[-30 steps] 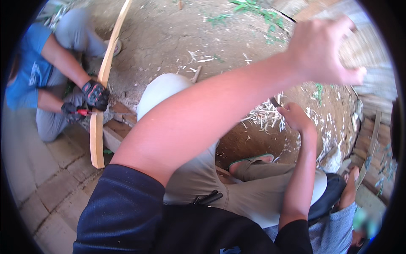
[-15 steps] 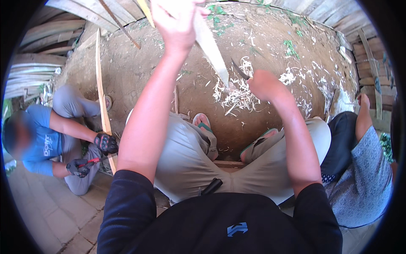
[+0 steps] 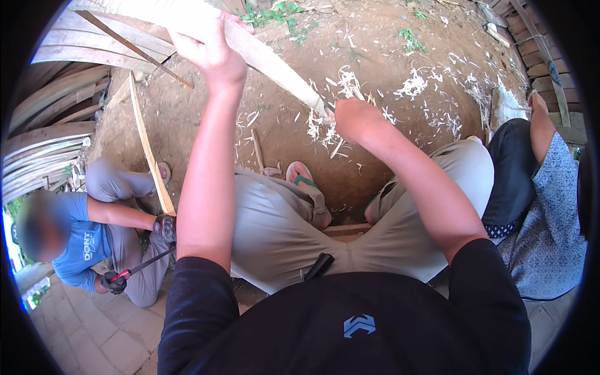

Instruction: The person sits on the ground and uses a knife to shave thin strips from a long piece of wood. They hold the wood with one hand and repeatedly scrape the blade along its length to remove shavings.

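1. Two bare hands work one pale wooden strip [image 3: 278, 72], which slants from the upper left down to the right hand [image 3: 359, 120], over ground littered with shavings [image 3: 412, 84].
2. For clean paring, the dark knife blade [image 3: 325, 104] probably wants a shallow angle and light, even strokes, with the strip braced and the trousered legs [image 3: 281, 225] clear of the edge.
3. The left hand [image 3: 215, 59] reaches far forward, arm nearly straight, its grip wrapped around the strip.
4. The right arm bends inward, its grip curled, apparently around the knife's hidden handle.
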Available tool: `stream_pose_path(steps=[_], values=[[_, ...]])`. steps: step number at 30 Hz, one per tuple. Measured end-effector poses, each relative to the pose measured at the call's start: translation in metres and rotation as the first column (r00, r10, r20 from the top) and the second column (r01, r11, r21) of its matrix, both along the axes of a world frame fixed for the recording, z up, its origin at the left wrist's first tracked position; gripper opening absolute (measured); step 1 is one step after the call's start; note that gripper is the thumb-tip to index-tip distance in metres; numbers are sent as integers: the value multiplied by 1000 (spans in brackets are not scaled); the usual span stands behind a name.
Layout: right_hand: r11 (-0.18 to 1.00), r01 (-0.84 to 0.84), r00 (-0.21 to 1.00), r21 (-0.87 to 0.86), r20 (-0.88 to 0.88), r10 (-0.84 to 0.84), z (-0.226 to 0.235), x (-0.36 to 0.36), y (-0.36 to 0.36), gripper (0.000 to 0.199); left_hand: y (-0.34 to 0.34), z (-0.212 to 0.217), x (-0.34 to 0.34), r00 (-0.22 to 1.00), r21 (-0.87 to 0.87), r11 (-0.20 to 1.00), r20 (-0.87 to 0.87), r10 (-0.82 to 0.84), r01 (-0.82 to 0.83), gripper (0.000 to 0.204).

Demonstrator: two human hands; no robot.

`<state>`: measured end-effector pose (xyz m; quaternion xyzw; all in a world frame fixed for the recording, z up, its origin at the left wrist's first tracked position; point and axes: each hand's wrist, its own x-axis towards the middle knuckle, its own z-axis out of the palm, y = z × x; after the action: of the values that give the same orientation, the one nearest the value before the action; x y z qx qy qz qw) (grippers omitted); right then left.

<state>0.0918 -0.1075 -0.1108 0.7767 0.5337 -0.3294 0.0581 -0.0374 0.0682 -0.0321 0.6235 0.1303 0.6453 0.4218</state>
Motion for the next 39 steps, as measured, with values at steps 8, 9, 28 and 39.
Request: stream_pose_path(steps=[8,9,28,39], values=[[998,-24,999,-63,-25,22,-7,6,11,26,-3,-8,-4,999,-115,993,-38,-23,19,17],[999,-16,1000,-46,-14,15,-6,6,11,27,-4,-8,-4,1000,-159,987,-16,-15,12,17],[999,-19,997,-47,79,22,-99,-12,1,25,34,-12,-24,997,-249,966,14,-70,72,26],[998,26,999,57,39,-29,-11,10,28,22,15,0,-7,986,-224,961,0,-168,163,24]])
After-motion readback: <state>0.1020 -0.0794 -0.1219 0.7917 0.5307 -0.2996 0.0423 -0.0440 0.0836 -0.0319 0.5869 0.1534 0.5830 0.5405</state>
